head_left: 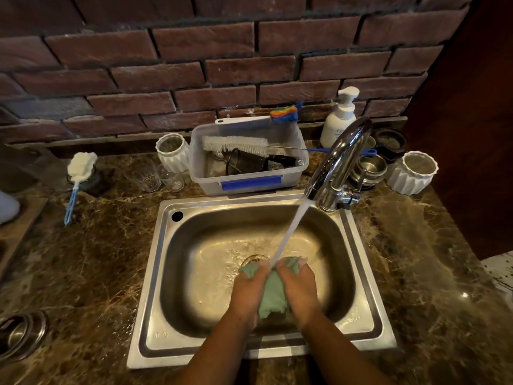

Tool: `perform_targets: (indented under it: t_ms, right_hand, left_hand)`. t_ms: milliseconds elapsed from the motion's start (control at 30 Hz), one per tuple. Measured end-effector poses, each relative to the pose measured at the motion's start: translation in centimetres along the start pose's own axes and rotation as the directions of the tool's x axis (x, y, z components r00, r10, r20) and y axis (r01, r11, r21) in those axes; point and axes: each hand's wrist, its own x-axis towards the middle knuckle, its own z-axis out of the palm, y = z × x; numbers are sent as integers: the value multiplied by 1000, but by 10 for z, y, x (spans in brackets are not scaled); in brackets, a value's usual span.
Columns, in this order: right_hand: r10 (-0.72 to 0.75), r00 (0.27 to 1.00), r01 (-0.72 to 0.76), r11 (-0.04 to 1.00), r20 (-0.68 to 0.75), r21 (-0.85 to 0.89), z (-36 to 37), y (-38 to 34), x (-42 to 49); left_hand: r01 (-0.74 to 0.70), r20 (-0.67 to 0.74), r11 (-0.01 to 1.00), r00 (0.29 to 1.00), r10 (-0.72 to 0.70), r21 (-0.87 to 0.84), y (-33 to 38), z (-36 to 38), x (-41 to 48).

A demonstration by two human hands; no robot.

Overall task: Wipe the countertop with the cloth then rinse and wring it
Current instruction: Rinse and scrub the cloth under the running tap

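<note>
Surface: brown marble countertop | set in: steel sink | behind: clear plastic bin, pump bottle | left: ribbed white vase, drinking glasses, sponge brush | right: stacked steel bowls, second ribbed vase

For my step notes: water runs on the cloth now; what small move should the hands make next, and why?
Probably twist the green cloth over the sink to wring it: the left hand and right hand both grip it, and the tap stream is soaking it.
</note>
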Motion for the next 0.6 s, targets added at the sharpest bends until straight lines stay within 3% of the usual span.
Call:
perform_targets:
  t_ms: [100,333,467,533,600]
  right_hand:
    - [-34,994,27,997,102,73,5,-3,1]
    - [58,992,-51,996,-111,66,3,6,21]
    - [45,997,-50,996,-58,-78,6,5,19]
    - [-25,999,20,985,-30,-173,5,0,15]
    - [-133,990,121,968,-43,-220,3,-8,8]
  left_hand:
    - [-6,-4,999,1000,6,34,5,0,-1]
    - [-89,-107,986,989,104,141,6,4,10]
    - [-151,-118,972,978,174,180,4,1,11]
    - [-181,-126,964,970,208,197,7,-2,11]
    - [-160,-130,982,977,172,97,10,-5,10]
